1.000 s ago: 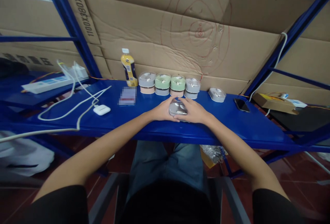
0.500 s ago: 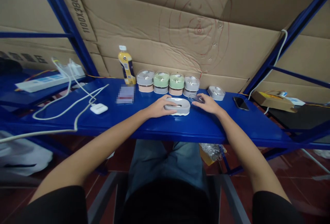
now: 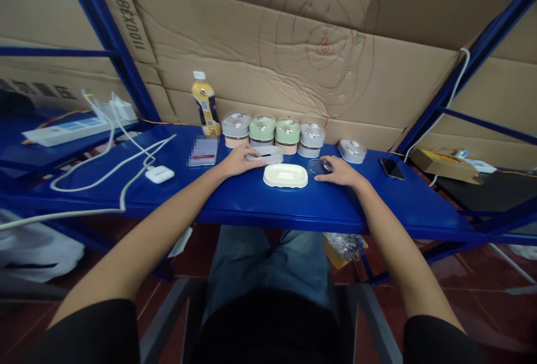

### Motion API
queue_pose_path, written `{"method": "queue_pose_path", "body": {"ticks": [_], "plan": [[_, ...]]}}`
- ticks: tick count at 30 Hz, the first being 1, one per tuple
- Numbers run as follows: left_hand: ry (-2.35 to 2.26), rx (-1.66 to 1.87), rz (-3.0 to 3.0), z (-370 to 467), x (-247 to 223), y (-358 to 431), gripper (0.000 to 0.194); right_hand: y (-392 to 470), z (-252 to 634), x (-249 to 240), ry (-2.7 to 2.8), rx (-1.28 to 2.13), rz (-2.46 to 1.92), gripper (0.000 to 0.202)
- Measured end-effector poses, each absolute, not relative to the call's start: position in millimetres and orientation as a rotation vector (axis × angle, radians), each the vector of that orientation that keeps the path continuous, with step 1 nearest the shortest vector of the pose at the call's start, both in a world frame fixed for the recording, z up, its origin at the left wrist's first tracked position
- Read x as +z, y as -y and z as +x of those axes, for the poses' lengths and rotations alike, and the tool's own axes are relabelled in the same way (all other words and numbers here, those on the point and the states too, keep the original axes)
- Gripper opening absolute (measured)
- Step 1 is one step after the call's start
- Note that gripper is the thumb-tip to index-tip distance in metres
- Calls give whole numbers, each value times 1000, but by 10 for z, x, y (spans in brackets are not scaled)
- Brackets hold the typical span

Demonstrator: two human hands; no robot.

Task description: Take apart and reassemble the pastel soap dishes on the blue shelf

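In the head view my left hand [image 3: 241, 161] grips a grey oval tray [image 3: 273, 155] by its left end, with a dark slot showing in its middle. Just below and right of it, a cream oval base [image 3: 286, 176] rests on the blue table, its hollow facing up. My right hand [image 3: 339, 171] is closed on the edge of a clear plastic lid [image 3: 314, 168], low over the table or on it, right of the base. Behind stand several stacked oval boxes [image 3: 263, 129] in grey, green and peach with clear tops.
A lone grey box [image 3: 351, 151] and a phone [image 3: 392, 168] lie to the right. Leftward are a yellow-labelled bottle [image 3: 205, 104], a blurred-out pad [image 3: 203, 151], a white earbuds case [image 3: 159, 174], cables and a power strip [image 3: 69, 131]. Blue frame posts and cardboard enclose the table [image 3: 251, 207].
My left hand has lifted the grey tray off the cream base and moved it left and back, uncovering the base. My right hand has shifted slightly down with the clear lid.
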State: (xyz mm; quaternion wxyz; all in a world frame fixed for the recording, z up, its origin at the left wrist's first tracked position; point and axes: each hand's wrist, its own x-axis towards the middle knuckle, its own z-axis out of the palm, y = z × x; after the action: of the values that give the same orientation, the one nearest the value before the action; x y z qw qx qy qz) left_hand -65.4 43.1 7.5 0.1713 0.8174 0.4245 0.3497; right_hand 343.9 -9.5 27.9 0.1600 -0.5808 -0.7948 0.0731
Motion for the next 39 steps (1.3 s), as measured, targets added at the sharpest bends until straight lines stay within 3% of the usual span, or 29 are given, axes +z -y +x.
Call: {"method": "queue_pose_path", "body": {"ticks": [7, 14, 22, 32, 39], "plan": [[-978, 1106, 2346, -385, 169, -156, 69, 162, 3385, 342, 2111, 178, -1595, 86], [-871, 938, 2386, -81, 90, -3, 110, 268, 2949, 503, 2181, 199, -1042, 79], [-865, 945, 2357, -52, -10, -45, 134, 188, 2337, 396, 2407, 241, -1052, 85], [-914, 919, 2378, -84, -2, -38, 120, 557, 2679, 345, 2515, 146, -1065, 87], [-966, 875, 2404, -83, -16, -63, 82, 1186, 3215, 485, 2305, -326, -1992, 87]]}}
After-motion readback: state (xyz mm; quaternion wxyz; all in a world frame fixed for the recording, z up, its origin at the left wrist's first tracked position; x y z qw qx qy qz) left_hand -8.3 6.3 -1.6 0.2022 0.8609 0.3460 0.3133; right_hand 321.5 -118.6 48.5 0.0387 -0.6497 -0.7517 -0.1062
